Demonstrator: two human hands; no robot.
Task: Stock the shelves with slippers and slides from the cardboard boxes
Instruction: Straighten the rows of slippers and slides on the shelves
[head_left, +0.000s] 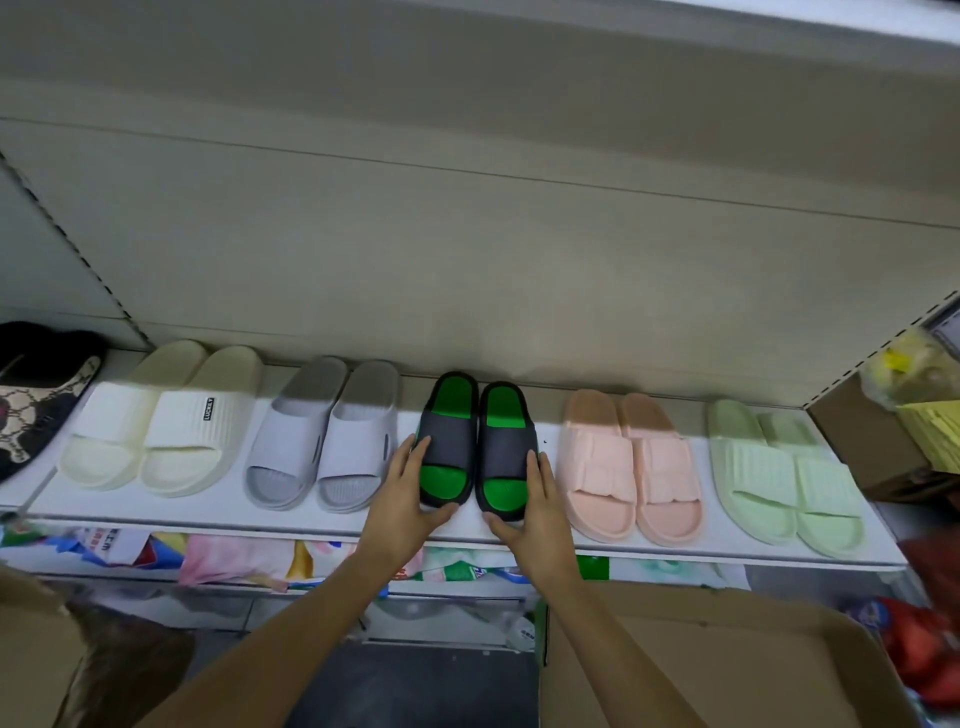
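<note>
Hands, left (402, 491) and right (535, 512), cup the black-green slides (478, 447) with spread fingers; uneven nudging could bump the pink pair (631, 467).

white shelf (467, 527), bearing paired slides side by side: cream (161, 415), grey (322, 434), black-green (475, 441), pink (631, 465), mint (784, 470).

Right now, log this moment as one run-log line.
step: aligning black-green slides on shelf | left hand: touching left slide | right hand: touching right slide | neighbours: grey pair, pink pair
</note>
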